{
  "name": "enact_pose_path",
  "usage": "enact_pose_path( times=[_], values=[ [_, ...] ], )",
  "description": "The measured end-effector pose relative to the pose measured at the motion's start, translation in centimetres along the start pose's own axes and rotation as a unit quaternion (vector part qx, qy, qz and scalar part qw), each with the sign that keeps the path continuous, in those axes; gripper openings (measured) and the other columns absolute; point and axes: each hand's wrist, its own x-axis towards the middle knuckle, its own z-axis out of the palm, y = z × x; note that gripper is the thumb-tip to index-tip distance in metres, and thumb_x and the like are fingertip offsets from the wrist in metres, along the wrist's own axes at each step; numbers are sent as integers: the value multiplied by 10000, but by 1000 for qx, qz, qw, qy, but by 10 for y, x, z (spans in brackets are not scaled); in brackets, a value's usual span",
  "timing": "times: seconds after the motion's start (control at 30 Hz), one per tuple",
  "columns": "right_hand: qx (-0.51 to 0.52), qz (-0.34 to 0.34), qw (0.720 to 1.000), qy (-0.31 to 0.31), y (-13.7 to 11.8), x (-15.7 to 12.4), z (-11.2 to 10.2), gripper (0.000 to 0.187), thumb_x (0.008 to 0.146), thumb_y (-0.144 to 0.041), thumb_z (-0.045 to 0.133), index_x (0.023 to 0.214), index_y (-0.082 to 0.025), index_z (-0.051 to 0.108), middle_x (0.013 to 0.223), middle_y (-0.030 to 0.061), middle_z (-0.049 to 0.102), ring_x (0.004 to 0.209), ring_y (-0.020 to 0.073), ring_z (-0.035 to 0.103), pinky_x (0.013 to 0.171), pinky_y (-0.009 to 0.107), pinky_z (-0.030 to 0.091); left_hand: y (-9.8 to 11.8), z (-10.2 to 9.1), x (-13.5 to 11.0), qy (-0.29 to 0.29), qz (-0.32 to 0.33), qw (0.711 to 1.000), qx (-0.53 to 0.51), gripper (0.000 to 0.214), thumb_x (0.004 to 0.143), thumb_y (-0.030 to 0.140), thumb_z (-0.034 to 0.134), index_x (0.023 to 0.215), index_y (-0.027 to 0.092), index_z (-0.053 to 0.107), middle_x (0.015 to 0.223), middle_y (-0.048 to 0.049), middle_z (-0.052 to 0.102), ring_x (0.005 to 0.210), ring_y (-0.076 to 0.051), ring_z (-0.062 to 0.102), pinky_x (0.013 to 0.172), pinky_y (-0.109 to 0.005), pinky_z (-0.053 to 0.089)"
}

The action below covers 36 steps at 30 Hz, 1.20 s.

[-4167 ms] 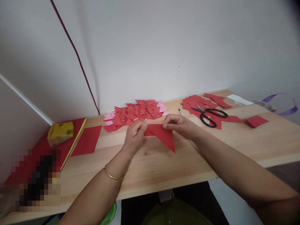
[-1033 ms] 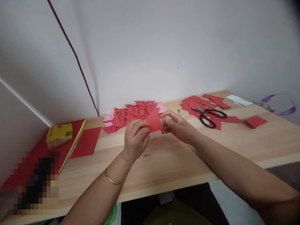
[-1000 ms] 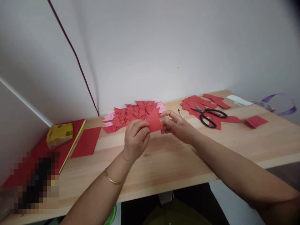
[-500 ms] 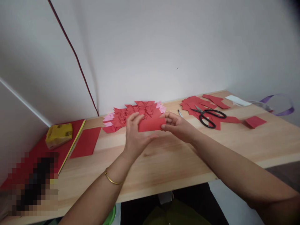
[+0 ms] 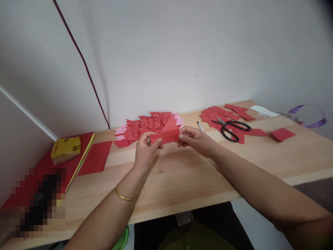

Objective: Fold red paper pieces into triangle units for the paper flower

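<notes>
A piece of red paper (image 5: 168, 136) is stretched between my hands above the wooden table; a fold runs along it and a slanted flap stands up at its right part. My left hand (image 5: 147, 147) pinches its left end, thumb in front. At the right end, my right hand (image 5: 191, 138) grips it between thumb and fingers. Just behind lies a heap of folded red paper pieces (image 5: 145, 124), with some pink folded pieces (image 5: 179, 119) at its sides.
Black-handled scissors (image 5: 230, 127) rest on red paper cutouts (image 5: 215, 114) at the right, near a marker (image 5: 199, 125). Farther right is a folded red square (image 5: 283, 134). On the left are a red paper stack (image 5: 96, 158) and a yellow package (image 5: 65, 149).
My left hand has closed its thumb onto the paper's left end, where its fingers were spread before. The paper has tipped, now showing a slanted flap, and moved slightly left.
</notes>
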Motion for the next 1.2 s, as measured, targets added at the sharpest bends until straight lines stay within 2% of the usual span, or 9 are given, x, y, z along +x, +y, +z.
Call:
enact_pose_path(
  times=[0.27,0.4,0.53,0.67,0.9,1.2],
  values=[
    [-26,42,999,-17,-1,0,2,334,780,-504,636,779,-174,584,678,15,647,604,101,580,576,240,426,7,3,-5,-41,-2,998,41,384,625,285,765,899,177,518,691,34,628,524,-92,589,550,-228,485],
    [-26,27,999,1,0,1,0,315,778,-481,649,798,-172,595,665,12,650,602,96,557,603,246,425,8,3,-6,-80,-7,996,32,404,627,287,776,942,180,548,709,23,637,569,-112,613,593,-261,513],
    [-20,15,1000,8,-1,1,0,320,766,-484,657,765,-173,579,657,13,653,603,105,555,626,265,432,6,2,-6,-100,-34,993,54,299,642,284,769,853,140,612,663,-5,643,591,-122,613,619,-266,505],
    [-31,16,999,15,-4,1,2,322,741,-469,682,703,-182,543,650,12,654,598,109,546,622,271,424,7,2,-6,-84,-57,991,85,233,653,261,756,789,110,643,621,-32,655,576,-117,597,603,-245,473],
    [-34,17,999,21,-1,1,3,316,732,-426,696,691,-198,481,667,12,681,606,114,566,616,270,420,14,5,-7,-60,-56,991,105,182,634,241,752,717,121,644,594,-30,657,556,-124,595,586,-244,454],
    [-31,24,999,22,1,2,2,332,706,-416,712,677,-197,465,661,15,679,609,118,578,597,264,416,11,3,-5,-65,-58,986,144,193,643,264,741,742,127,646,614,-39,671,559,-128,594,547,-232,428]
  ],
)
